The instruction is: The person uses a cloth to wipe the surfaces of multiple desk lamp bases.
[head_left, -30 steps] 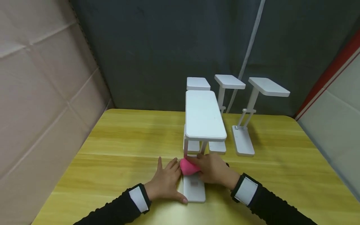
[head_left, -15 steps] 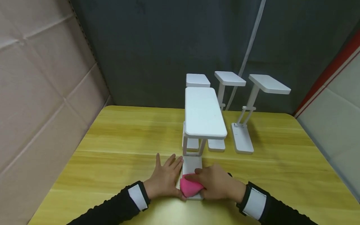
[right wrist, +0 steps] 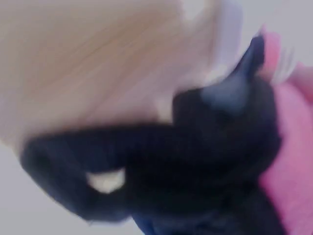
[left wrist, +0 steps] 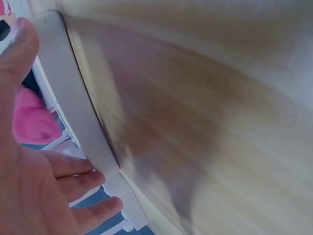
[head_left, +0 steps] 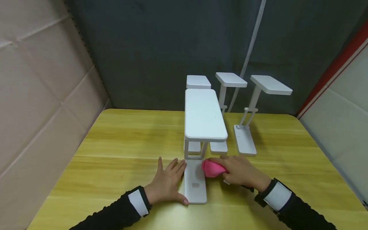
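Note:
A white folding desk lamp (head_left: pixel 204 115) stands on the table, its flat head above a long base (head_left: pixel 195 182). My left hand (head_left: pixel 165 185) lies along the base's left side, fingers spread, thumb and fingertips at its edge. In the left wrist view, fingers (left wrist: pixel 78 186) rest against the side of the base (left wrist: pixel 73 93). My right hand (head_left: pixel 241 171) grips a bunched pink cloth (head_left: pixel 212 168) at the base's right edge, near the hinge. The right wrist view is blurred; pink cloth (right wrist: pixel 293 152) shows beside a dark looped shape (right wrist: pixel 220 142).
Behind the front lamp stand three more white lamps: one (head_left: pixel 198 82) partly hidden by it, a middle one (head_left: pixel 231 80) and a right one (head_left: pixel 271 84). A dark curtain (head_left: pixel 149 57) closes the table's (head_left: pixel 126 140) back; pale panels (head_left: pixel 43 95) flank it.
The right hand first drew the pink cloth toward the front of the base, then took it back and right to the base's right edge. The left hand stays along the base.

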